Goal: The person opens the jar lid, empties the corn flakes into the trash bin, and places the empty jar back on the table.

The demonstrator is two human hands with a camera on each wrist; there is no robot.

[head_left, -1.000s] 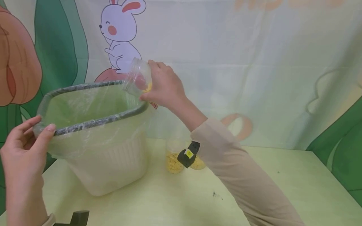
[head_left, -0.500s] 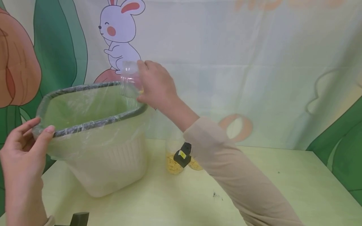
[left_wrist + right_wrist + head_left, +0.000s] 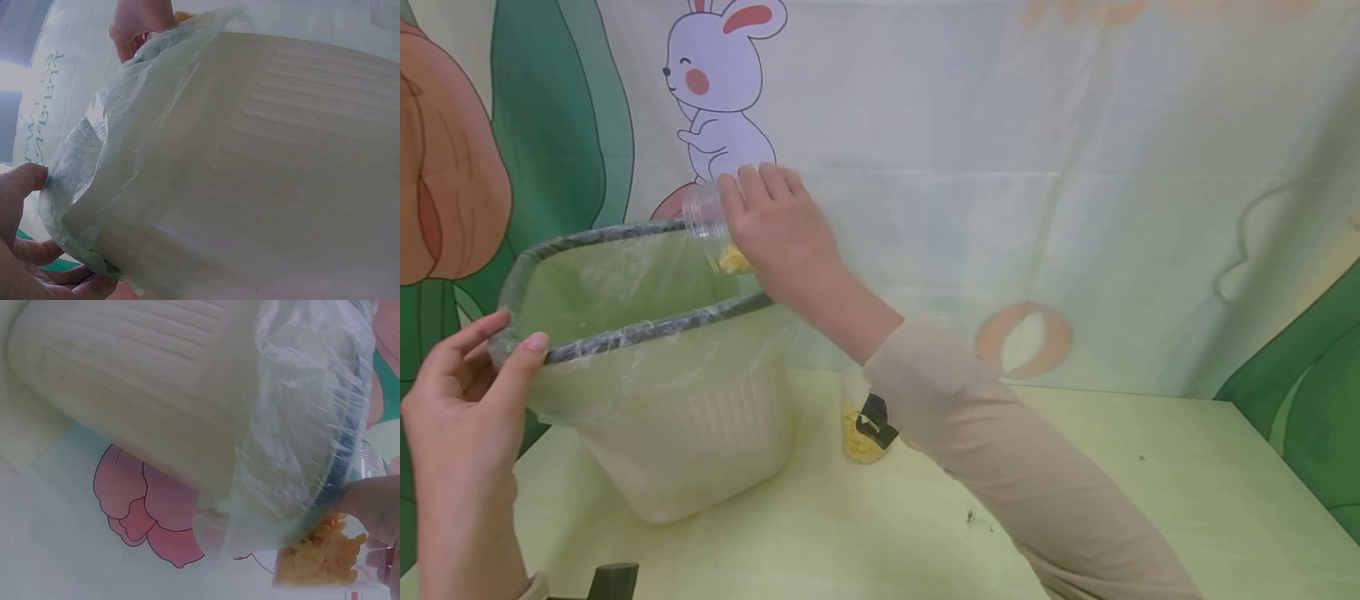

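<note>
A pale trash bin [image 3: 685, 433] with a dark rim [image 3: 640, 329] stands on the left, lined with a clear plastic bag [image 3: 156, 81] folded over the edge. My left hand [image 3: 467, 400] grips the near-left corner of that rim, thumb on the near side. At the opposite end, my right hand [image 3: 782, 233] holds a clear jar [image 3: 702, 215] tipped on its side, its mouth pointing left over the bin. Yellow-orange crumbly pieces [image 3: 322, 553] lie inside the jar. The fingers cover much of it.
On the pale table [image 3: 1075, 500], another clear jar [image 3: 859, 437] of yellow pieces stands right of the bin, partly behind the wrist camera [image 3: 876, 421]. One more is almost hidden by the right sleeve [image 3: 1000, 433]. A printed rabbit backdrop [image 3: 1000, 167] hangs behind. Small dark marks [image 3: 976, 521] show on the table.
My right hand has moved left with the jar, further over the bin, and rolled so its back faces up. The left hand and the bin stay in place.
</note>
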